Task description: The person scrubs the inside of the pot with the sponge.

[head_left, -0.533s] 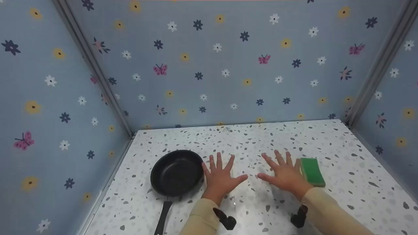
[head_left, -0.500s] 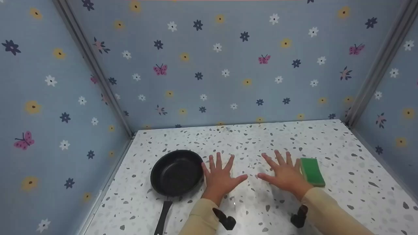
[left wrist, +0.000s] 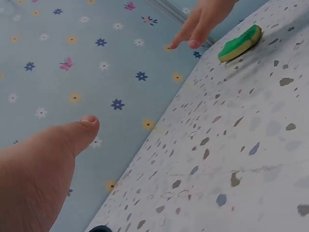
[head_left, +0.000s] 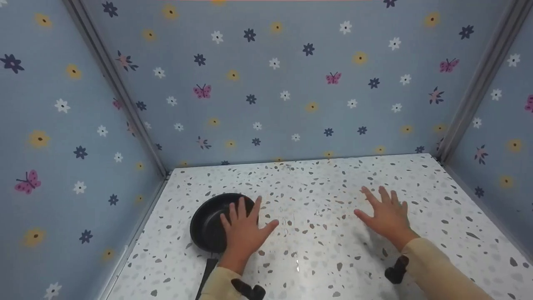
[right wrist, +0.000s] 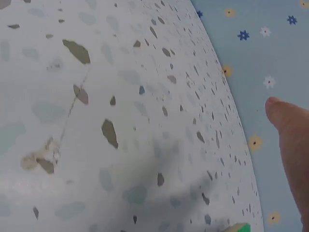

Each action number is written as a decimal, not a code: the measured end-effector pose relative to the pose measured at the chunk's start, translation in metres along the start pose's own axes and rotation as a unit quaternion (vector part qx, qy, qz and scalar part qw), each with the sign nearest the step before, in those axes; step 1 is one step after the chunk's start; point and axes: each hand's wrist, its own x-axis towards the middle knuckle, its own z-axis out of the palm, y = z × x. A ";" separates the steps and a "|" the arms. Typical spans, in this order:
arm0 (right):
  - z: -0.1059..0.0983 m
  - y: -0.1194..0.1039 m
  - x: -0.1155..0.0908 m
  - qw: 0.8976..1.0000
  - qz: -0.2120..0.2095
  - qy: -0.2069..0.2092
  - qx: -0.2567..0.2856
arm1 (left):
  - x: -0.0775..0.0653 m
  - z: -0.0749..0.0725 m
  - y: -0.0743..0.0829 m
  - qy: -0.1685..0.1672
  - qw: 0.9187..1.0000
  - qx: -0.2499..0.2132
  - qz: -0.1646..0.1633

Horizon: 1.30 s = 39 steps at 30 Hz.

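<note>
A black frying pan (head_left: 205,228) lies on the speckled tabletop at the left, its handle (head_left: 207,273) toward me. My left hand (head_left: 245,233), fingers spread, is over the pan's right side and covers part of it; nothing is in its grasp. My right hand (head_left: 387,216) has its fingers spread and holds nothing. In the head view it hides the green-and-yellow sponge. That sponge (left wrist: 240,44) shows in the left wrist view, lying on the table below the right hand (left wrist: 207,19). Only a corner of the sponge (right wrist: 240,228) appears in the right wrist view.
White speckled tabletop (head_left: 308,196) lies between the two hands. Blue flowered panels stand around it: a back wall (head_left: 291,116), a left wall (head_left: 58,150) and a right wall (head_left: 499,166). Grey posts (head_left: 120,91) mark the corners.
My left hand has moved left, from beside the pan to over it. The right hand has moved right and now covers the sponge in the head view. The head view has shifted slightly.
</note>
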 end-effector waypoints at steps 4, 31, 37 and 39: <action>0.000 0.033 -0.002 0.999 0.034 0.010 0.010 | -0.011 -0.020 -0.027 0.030 0.999 -0.002 -0.029; 0.038 0.077 -0.020 0.994 0.079 0.029 0.069 | -0.077 -0.034 -0.137 -0.087 0.946 -0.189 -0.250; 0.041 0.073 -0.021 0.991 0.099 0.016 0.087 | -0.083 -0.025 -0.142 -0.107 0.906 -0.299 -0.278; 0.043 0.072 -0.020 0.991 0.102 0.012 0.089 | -0.084 -0.023 -0.143 -0.109 0.904 -0.307 -0.278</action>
